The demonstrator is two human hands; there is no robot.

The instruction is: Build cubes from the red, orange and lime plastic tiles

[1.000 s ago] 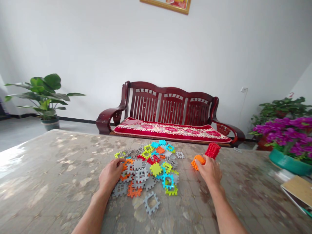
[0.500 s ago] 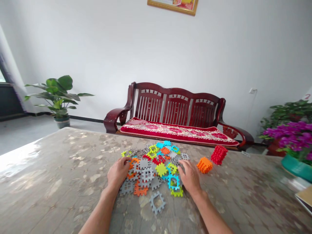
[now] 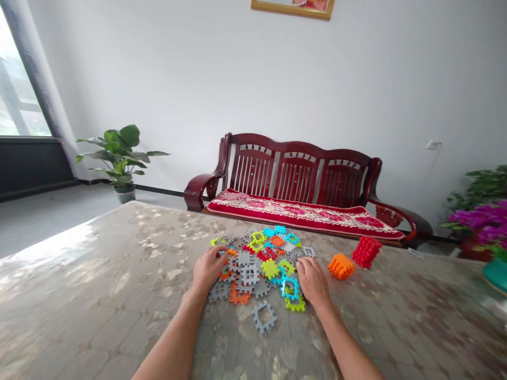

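1. One potted leafy plant [image 3: 121,153] is seen on the floor at the far left, beside a window that is cut off by the frame edge.
2. One marbled tabletop [image 3: 99,274] is spread across the lower view; its near edge is cut off.
3. The left hand [image 3: 209,270] is laid palm down on the left edge of the pile, fingers loosely spread over grey and orange pieces; whether any piece is pinched cannot be told.
4. One pile of flat interlocking tiles [image 3: 261,261] is found mid-tabletop between both hands. Grey, orange, red, lime and blue pieces overlap, so an exact count cannot be made; one grey tile [image 3: 264,316] lies apart, nearest the viewer.
5. The right hand [image 3: 313,281] is rested open on the pile's right edge, its fingertips hidden among blue and lime tiles.
6. Two assembled blocks stand to the right: one orange cube [image 3: 341,266] and one red block [image 3: 366,252], just beside each other.
7. One wooden bench with a red cushion [image 3: 304,211] is seen behind.
8. Purple flowers [image 3: 485,221] are cut off at the right edge.
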